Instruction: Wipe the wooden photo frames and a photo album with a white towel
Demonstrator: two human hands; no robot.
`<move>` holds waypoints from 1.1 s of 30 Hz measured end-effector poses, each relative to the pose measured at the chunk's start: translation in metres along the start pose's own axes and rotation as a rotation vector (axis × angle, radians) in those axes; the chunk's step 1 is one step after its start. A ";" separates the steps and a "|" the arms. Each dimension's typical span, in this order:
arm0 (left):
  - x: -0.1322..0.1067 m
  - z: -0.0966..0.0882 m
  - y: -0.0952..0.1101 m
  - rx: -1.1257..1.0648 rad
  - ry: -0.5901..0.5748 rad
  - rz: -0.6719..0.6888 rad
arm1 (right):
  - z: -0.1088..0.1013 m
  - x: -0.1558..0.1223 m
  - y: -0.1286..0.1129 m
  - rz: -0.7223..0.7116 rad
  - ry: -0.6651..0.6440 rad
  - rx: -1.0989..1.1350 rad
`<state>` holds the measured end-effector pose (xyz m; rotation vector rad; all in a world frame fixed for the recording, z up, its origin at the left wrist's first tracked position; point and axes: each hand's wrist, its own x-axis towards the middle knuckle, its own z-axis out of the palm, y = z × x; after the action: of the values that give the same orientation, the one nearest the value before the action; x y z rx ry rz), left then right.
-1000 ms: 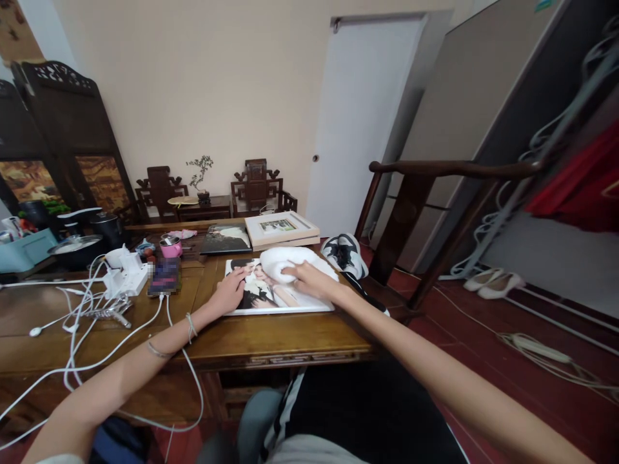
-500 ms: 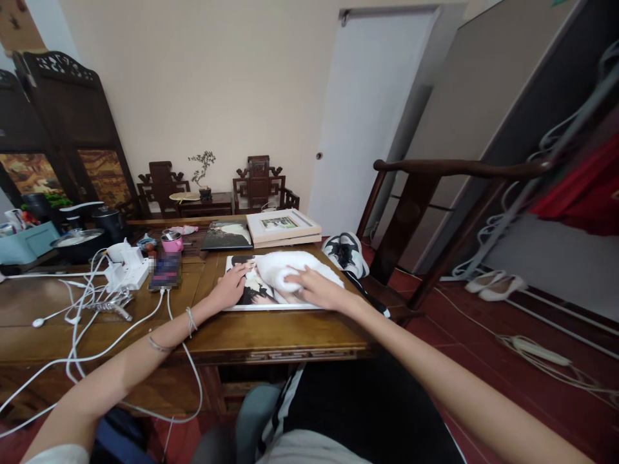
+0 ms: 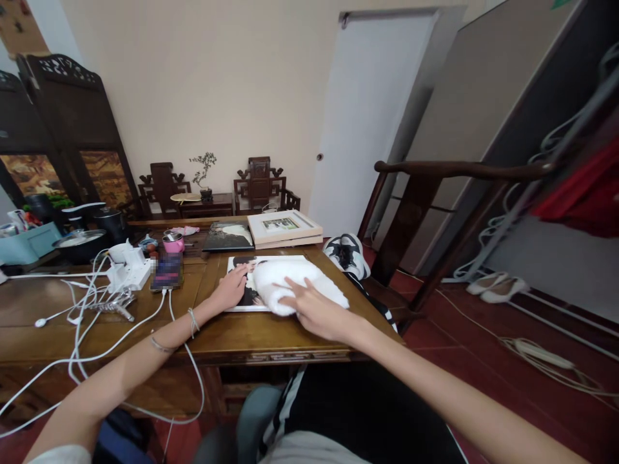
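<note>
A flat picture (image 3: 240, 300) with a white border lies on the wooden table (image 3: 271, 335) in front of me. A white cloth (image 3: 290, 280) covers most of it. My right hand (image 3: 314, 311) presses on the near edge of the cloth, fingers stretched out flat. My left hand (image 3: 231, 290) rests flat on the picture's left side, holding it down, with bracelets on the wrist.
Behind the picture lie a dark picture (image 3: 228, 236) and a stacked light wooden frame (image 3: 284, 227). A phone (image 3: 166, 272), a white charger block (image 3: 128, 274), tangled white cables (image 3: 82, 322) and a pink cup (image 3: 173, 243) fill the left. A sneaker (image 3: 345, 252) and dark chair (image 3: 425, 193) stand right.
My right hand has dragged the white cloth toward me, from the picture's far part to its near edge. The left hand has stayed on the picture's left side.
</note>
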<state>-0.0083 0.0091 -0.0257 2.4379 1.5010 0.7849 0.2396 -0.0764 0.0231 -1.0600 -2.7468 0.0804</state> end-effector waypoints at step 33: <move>-0.002 0.001 0.004 -0.048 0.047 0.001 | -0.006 -0.015 0.065 0.194 0.071 -0.031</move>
<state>-0.0059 0.0054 -0.0260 2.4018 1.4795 0.8747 0.2941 -0.0385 0.0184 -1.3088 -2.5841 0.0278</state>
